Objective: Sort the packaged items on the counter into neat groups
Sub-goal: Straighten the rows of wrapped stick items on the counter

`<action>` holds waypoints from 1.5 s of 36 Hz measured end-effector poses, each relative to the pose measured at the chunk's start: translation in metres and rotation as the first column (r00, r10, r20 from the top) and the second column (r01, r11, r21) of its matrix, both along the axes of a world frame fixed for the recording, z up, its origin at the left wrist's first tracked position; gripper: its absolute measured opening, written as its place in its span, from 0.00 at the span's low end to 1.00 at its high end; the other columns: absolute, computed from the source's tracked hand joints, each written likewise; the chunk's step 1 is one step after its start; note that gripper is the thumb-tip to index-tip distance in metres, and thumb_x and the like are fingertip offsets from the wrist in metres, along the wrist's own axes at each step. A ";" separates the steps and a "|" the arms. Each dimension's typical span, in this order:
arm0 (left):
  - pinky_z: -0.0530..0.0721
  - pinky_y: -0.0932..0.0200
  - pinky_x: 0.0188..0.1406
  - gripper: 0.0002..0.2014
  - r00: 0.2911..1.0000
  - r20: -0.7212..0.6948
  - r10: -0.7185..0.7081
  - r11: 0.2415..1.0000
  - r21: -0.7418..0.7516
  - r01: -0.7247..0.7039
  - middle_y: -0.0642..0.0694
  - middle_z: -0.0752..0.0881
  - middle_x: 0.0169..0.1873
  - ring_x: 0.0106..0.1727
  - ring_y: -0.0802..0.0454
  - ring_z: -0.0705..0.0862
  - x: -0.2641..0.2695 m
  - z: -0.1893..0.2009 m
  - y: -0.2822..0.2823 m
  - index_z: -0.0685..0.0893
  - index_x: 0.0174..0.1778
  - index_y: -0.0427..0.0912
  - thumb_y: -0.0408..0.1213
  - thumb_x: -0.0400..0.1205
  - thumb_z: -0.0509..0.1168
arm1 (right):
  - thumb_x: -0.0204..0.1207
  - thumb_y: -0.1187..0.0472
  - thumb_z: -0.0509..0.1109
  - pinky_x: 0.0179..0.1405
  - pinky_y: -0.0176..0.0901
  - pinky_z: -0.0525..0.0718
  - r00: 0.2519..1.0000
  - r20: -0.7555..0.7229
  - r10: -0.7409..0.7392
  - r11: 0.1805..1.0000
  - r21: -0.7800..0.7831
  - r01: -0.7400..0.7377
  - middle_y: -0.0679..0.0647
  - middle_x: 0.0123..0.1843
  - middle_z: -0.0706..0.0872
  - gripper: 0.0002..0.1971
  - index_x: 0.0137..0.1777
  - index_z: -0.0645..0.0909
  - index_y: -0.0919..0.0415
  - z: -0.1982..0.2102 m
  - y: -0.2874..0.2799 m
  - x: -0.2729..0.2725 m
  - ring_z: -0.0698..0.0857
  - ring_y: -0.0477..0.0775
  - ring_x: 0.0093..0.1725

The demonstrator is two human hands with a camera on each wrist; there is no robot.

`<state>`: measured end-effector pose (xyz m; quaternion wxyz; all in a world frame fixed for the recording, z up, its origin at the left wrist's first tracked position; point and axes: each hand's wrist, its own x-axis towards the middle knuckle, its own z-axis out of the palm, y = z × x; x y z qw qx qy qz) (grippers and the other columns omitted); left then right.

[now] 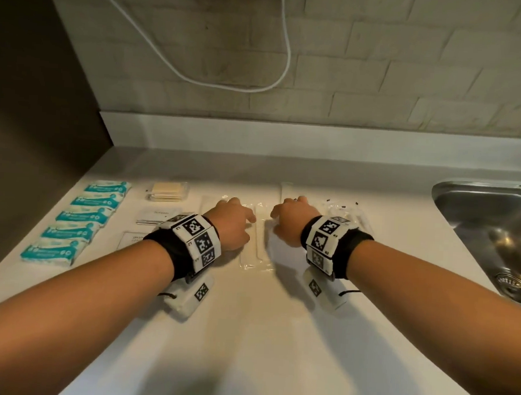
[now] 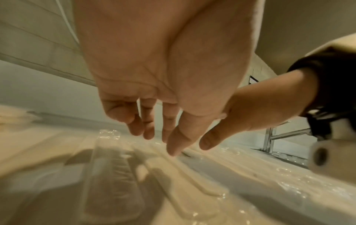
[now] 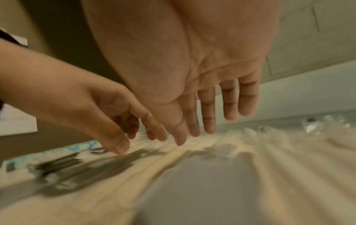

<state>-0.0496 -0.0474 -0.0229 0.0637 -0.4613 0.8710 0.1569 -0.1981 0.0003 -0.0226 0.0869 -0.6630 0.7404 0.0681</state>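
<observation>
Several long, flat items in clear wrappers [image 1: 258, 245] lie side by side in the middle of the white counter [image 1: 246, 332]. My left hand [image 1: 237, 221] hovers over their left part with relaxed, downward fingers [image 2: 148, 130]; its thumb tip touches a wrapper [image 2: 188, 175]. My right hand [image 1: 289, 220] is just to the right, fingers [image 3: 208, 121] straight and spread above the wrappers, holding nothing. At the left, teal tissue packs [image 1: 80, 218] sit in a neat column. Beside them are a clear box of pale pads [image 1: 167, 191] and white sachets [image 1: 154, 217].
More crinkled clear packets [image 1: 343, 212] lie right of my right hand. A steel sink [image 1: 493, 227] takes up the right end of the counter, its tap [image 2: 273, 137] behind. A dark panel [image 1: 30, 125] bounds the left side; a white cable [image 1: 288, 47] hangs on the tiled wall.
</observation>
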 end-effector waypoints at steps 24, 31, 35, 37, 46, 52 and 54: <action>0.48 0.42 0.81 0.29 0.944 0.161 -0.288 0.954 -0.036 0.298 0.55 0.61 0.84 0.85 0.44 0.53 0.005 -0.009 0.020 0.73 0.76 0.55 0.60 0.80 0.62 | 0.81 0.51 0.63 0.79 0.56 0.66 0.986 -0.033 0.165 0.983 0.088 -0.162 0.52 0.77 0.75 0.27 0.80 0.66 0.53 0.002 0.038 -0.007 0.73 0.57 0.75; 0.46 0.41 0.83 0.32 0.932 0.188 -0.311 0.946 -0.031 0.323 0.54 0.58 0.84 0.85 0.44 0.51 0.005 -0.011 0.022 0.65 0.82 0.56 0.59 0.81 0.60 | 0.81 0.44 0.59 0.82 0.57 0.60 0.989 -0.041 0.142 0.972 0.197 -0.131 0.55 0.73 0.78 0.27 0.75 0.72 0.59 -0.005 0.038 -0.004 0.76 0.58 0.73; 0.44 0.41 0.83 0.33 0.929 0.188 -0.320 0.944 -0.014 0.328 0.54 0.55 0.85 0.86 0.45 0.48 0.008 -0.013 0.020 0.60 0.83 0.56 0.60 0.82 0.59 | 0.79 0.42 0.60 0.79 0.54 0.65 0.989 -0.040 0.141 0.973 0.191 -0.131 0.54 0.67 0.83 0.26 0.71 0.77 0.59 -0.008 0.042 -0.001 0.81 0.57 0.67; 0.43 0.41 0.83 0.35 0.934 0.176 -0.311 0.948 -0.016 0.319 0.55 0.54 0.85 0.86 0.46 0.48 0.011 -0.011 0.018 0.59 0.84 0.57 0.61 0.81 0.59 | 0.80 0.44 0.61 0.76 0.53 0.68 0.989 -0.023 0.146 0.975 0.174 -0.140 0.53 0.67 0.82 0.25 0.70 0.77 0.58 -0.006 0.042 0.001 0.80 0.57 0.66; 0.57 0.44 0.78 0.31 0.970 0.221 -0.102 0.980 -0.146 0.136 0.51 0.72 0.78 0.80 0.45 0.65 0.057 0.019 -0.022 0.69 0.79 0.57 0.57 0.79 0.64 | 0.79 0.48 0.64 0.79 0.56 0.66 0.966 0.050 0.254 0.963 0.075 -0.258 0.55 0.74 0.78 0.26 0.75 0.72 0.57 0.000 0.009 0.033 0.77 0.58 0.72; 0.59 0.41 0.75 0.17 0.903 0.422 -0.081 0.990 -0.067 0.120 0.47 0.81 0.66 0.79 0.40 0.65 0.074 0.017 -0.025 0.78 0.53 0.51 0.60 0.79 0.62 | 0.77 0.42 0.65 0.75 0.56 0.72 0.957 -0.004 0.289 0.954 0.087 -0.288 0.56 0.75 0.76 0.32 0.76 0.71 0.59 -0.006 -0.016 0.067 0.74 0.61 0.74; 0.53 0.38 0.78 0.19 0.887 0.449 -0.108 0.990 -0.028 0.135 0.49 0.78 0.70 0.83 0.39 0.58 0.078 0.006 -0.025 0.77 0.53 0.51 0.62 0.79 0.60 | 0.76 0.43 0.66 0.70 0.52 0.74 0.962 -0.026 0.271 0.958 0.104 -0.267 0.55 0.70 0.80 0.29 0.73 0.74 0.59 -0.011 -0.020 0.073 0.77 0.60 0.70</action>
